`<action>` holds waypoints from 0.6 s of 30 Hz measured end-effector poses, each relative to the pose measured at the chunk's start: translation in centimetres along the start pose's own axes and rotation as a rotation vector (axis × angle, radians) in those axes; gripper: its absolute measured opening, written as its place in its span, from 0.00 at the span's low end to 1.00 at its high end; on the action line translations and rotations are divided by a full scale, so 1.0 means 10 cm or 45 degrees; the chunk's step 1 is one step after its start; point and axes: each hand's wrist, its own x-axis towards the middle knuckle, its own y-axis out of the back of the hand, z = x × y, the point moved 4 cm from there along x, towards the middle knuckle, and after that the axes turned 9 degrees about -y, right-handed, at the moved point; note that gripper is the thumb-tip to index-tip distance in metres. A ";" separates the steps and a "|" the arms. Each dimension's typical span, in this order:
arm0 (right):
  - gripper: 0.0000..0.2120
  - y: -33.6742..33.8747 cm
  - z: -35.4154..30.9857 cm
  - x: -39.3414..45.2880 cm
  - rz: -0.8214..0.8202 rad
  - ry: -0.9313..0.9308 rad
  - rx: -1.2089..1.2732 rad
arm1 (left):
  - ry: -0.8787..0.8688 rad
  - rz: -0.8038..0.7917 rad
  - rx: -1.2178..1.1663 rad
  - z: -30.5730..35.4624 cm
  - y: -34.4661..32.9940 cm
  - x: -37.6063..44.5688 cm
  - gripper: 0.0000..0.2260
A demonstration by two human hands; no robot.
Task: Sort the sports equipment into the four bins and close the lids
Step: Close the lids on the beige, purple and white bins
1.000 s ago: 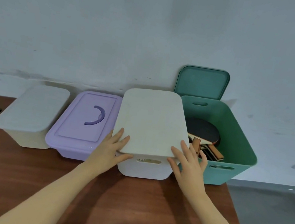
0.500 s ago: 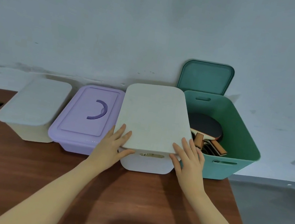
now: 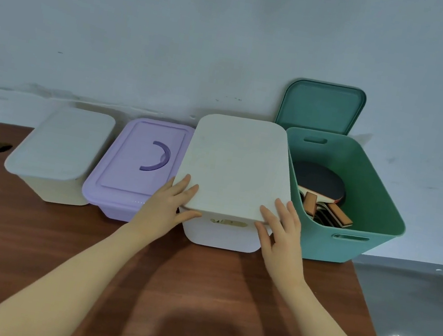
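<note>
Pinching the near corners of the white lid (image 3: 236, 167), both hands are seating it on the white bin (image 3: 222, 234): the left hand (image 3: 168, 207) has its fingers flat on top and its thumb tucked under the front edge, and the right hand (image 3: 281, 233) is gripping the opposite corner the same way. Over the past second the lid has been coming down from a raised, tilted pose, and it is now lying nearly level on the rim, with only a thin gap showing at the front. That is leaving three of the four bins covered: the cream bin (image 3: 51, 168) and the purple bin (image 3: 133, 173) to the left are already lidded. The green bin (image 3: 352, 219), touching the white one on the right, is standing open with paddles (image 3: 319, 196) inside, and its green lid (image 3: 321, 107) is leaning upright against the wall behind. On the worktop (image 3: 27, 238) no loose equipment is showing, so closing the green bin is probably the last step.
</note>
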 end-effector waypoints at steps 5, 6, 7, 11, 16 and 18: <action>0.14 0.10 0.08 0.05 -0.016 0.019 -0.130 | -0.065 0.062 0.052 0.10 -0.02 0.03 0.34; 0.13 0.10 0.09 0.05 -0.020 0.026 -0.153 | -0.051 0.047 0.043 0.09 -0.04 0.01 0.35; 0.13 0.10 0.08 0.05 -0.024 0.030 -0.167 | -0.035 0.040 0.032 0.08 -0.06 -0.01 0.35; 0.14 0.11 0.10 0.06 -0.055 -0.004 -0.158 | 0.025 0.057 0.004 0.14 -0.03 -0.02 0.27; 0.14 0.16 0.18 0.06 -0.078 -0.057 -0.181 | -0.043 0.136 0.056 0.19 -0.02 0.03 0.24; 0.13 0.16 0.16 0.06 -0.033 -0.007 -0.239 | -0.054 0.170 0.092 0.18 -0.02 0.02 0.23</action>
